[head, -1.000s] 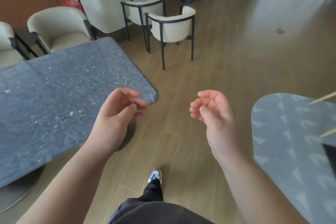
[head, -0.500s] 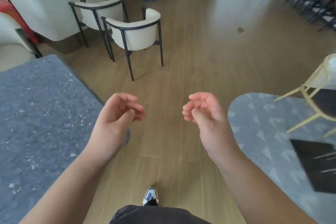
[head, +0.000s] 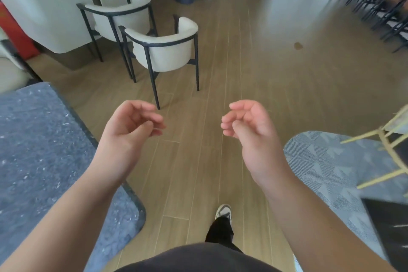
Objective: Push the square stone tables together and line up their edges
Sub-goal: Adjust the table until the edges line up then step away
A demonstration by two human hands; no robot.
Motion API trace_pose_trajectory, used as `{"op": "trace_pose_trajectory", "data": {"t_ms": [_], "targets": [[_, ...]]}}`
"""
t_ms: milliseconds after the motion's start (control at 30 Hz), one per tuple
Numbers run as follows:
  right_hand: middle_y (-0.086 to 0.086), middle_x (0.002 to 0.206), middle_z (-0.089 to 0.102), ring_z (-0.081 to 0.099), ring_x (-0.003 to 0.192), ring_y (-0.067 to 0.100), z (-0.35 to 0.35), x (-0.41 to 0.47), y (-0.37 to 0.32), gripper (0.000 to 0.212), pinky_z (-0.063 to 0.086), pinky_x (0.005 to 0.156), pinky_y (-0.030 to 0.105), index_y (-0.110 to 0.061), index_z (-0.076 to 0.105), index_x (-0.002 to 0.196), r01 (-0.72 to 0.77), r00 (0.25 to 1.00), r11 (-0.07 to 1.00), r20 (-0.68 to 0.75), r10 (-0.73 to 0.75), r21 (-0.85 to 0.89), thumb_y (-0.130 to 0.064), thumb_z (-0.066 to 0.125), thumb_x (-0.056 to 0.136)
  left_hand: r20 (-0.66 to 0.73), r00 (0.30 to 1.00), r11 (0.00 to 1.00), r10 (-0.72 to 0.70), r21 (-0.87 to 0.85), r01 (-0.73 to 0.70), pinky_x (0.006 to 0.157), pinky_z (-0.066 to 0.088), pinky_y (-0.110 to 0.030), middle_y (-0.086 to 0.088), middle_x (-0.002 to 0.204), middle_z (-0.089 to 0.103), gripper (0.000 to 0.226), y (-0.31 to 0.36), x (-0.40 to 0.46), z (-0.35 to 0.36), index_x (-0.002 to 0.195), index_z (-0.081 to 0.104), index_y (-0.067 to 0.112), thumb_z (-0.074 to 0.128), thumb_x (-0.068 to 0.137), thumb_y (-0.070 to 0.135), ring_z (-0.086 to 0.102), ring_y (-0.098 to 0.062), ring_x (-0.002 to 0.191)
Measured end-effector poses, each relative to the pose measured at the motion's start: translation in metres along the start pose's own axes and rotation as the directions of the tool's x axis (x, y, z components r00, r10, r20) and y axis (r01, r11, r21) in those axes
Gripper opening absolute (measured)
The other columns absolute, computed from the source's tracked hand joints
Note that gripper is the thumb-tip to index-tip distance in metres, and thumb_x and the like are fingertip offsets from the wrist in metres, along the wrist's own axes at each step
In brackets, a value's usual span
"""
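Table [head: 44,150], speckled grey stone, lay at eight o'clock, its rounded corner beside the left forearm. Left hand [head: 125,130] and right hand [head: 249,130] hovered over the floor [head: 220,77], fingers loosely curled, holding nothing.

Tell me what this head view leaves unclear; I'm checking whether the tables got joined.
- Stone table: cut off by the left edge; left forearm crosses it.
- A second stone table: none in frame, so alignment cannot be judged.
- Chairs top right: blurred.
- Wooden chair: cut off at right.
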State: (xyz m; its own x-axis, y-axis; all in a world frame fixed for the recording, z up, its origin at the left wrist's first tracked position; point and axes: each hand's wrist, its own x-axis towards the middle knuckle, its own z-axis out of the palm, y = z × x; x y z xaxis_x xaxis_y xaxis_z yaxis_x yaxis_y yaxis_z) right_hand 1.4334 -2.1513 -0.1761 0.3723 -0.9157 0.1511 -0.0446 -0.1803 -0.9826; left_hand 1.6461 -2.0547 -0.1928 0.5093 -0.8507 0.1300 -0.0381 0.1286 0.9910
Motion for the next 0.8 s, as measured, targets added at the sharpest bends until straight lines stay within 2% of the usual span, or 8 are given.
{"op": "trace_pose_trajectory", "data": {"t_ms": [133, 267, 333, 467, 600, 700, 800], "targets": [[-0.004, 0.090, 0.069, 0.068, 0.090, 0.016, -0.011, 0.063, 0.025, 0.028, 0.056, 0.088, 0.037, -0.022, 0.059, 0.108, -0.017, 0.999, 0.999, 0.040, 0.015, 0.027, -0.010, 0.046, 0.086, -0.026, 1.000, 1.000, 0.004, 0.018, -0.004, 0.085, 0.058, -0.042, -0.001, 0.090, 0.069, 0.038, -0.015, 0.054, 0.025, 0.105, 0.058, 0.010, 0.040, 0.094, -0.021, 0.067, -0.025, 0.089], [-0.001, 0.092, 0.069, 0.067, 0.090, 0.015, -0.037, 0.139, 0.044, 0.029, 0.055, 0.086, 0.033, -0.019, 0.059, 0.110, -0.002, 0.995, 0.999, 0.098, -0.003, 0.050, 0.001, 0.046, 0.094, -0.078, 0.997, 0.999, -0.003, 0.042, 0.006, 0.084, 0.056, -0.042, 0.000, 0.088, 0.069, 0.039, -0.026, 0.120, 0.063, 0.103, 0.059, 0.011, 0.040, 0.093, -0.021, 0.066, -0.024, 0.088], [0.000, 0.090, 0.069, 0.067, 0.089, 0.017, -0.051, 0.180, 0.048, 0.025, 0.056, 0.086, 0.035, -0.018, 0.060, 0.109, -0.003, 0.994, 0.998, 0.111, -0.004, 0.066, -0.005, 0.047, 0.091, -0.112, 0.994, 0.999, -0.002, 0.053, 0.008, 0.083, 0.055, -0.042, 0.001, 0.087, 0.070, 0.039, -0.028, 0.152, 0.081, 0.102, 0.058, 0.013, 0.040, 0.093, -0.021, 0.067, -0.024, 0.087], [0.001, 0.088, 0.069, 0.067, 0.088, 0.020, -0.064, 0.259, 0.059, 0.027, 0.056, 0.089, 0.042, -0.017, 0.060, 0.108, -0.027, 0.988, 0.995, 0.154, 0.012, 0.099, -0.011, 0.046, 0.085, -0.163, 0.987, 1.000, 0.010, 0.021, -0.006, 0.081, 0.056, -0.037, 0.000, 0.090, 0.070, 0.025, -0.030, 0.206, 0.104, 0.104, 0.057, 0.010, 0.048, 0.085, -0.003, 0.068, -0.026, 0.088], [0.000, 0.089, 0.069, 0.067, 0.089, 0.021, -0.048, 0.315, 0.073, 0.028, 0.055, 0.092, 0.046, -0.019, 0.060, 0.108, -0.061, 0.955, 0.995, 0.296, 0.034, 0.084, -0.009, 0.046, 0.085, -0.262, 0.965, 1.000, -0.010, -0.011, 0.007, 0.086, 0.057, -0.043, -0.004, 0.094, 0.068, 0.031, -0.042, 0.240, 0.106, 0.107, 0.057, 0.011, 0.045, 0.090, -0.012, 0.068, -0.026, 0.091], [0.002, 0.090, 0.069, 0.067, 0.089, 0.023, -0.023, 0.348, 0.077, 0.028, 0.055, 0.092, 0.045, -0.020, 0.060, 0.107, -0.071, 0.928, 0.993, 0.372, 0.031, 0.095, -0.009, 0.046, 0.085, -0.328, 0.944, 0.999, -0.025, 0.036, 0.039, 0.086, 0.057, -0.044, -0.005, 0.094, 0.068, 0.031, -0.050, 0.257, 0.094, 0.108, 0.057, 0.009, 0.044, 0.093, -0.015, 0.068, -0.027, 0.091], [-0.001, 0.088, 0.069, 0.066, 0.088, 0.021, 0.009, 0.381, 0.079, 0.029, 0.055, 0.091, 0.043, -0.017, 0.059, 0.108, -0.093, 0.901, 0.990, 0.432, 0.040, 0.103, -0.008, 0.046, 0.084, -0.436, 0.898, 0.992, -0.052, 0.082, 0.098, 0.083, 0.056, -0.043, 0.001, 0.088, 0.069, 0.038, -0.058, 0.281, 0.068, 0.105, 0.057, 0.010, 0.040, 0.092, -0.022, 0.069, -0.023, 0.086]]}}
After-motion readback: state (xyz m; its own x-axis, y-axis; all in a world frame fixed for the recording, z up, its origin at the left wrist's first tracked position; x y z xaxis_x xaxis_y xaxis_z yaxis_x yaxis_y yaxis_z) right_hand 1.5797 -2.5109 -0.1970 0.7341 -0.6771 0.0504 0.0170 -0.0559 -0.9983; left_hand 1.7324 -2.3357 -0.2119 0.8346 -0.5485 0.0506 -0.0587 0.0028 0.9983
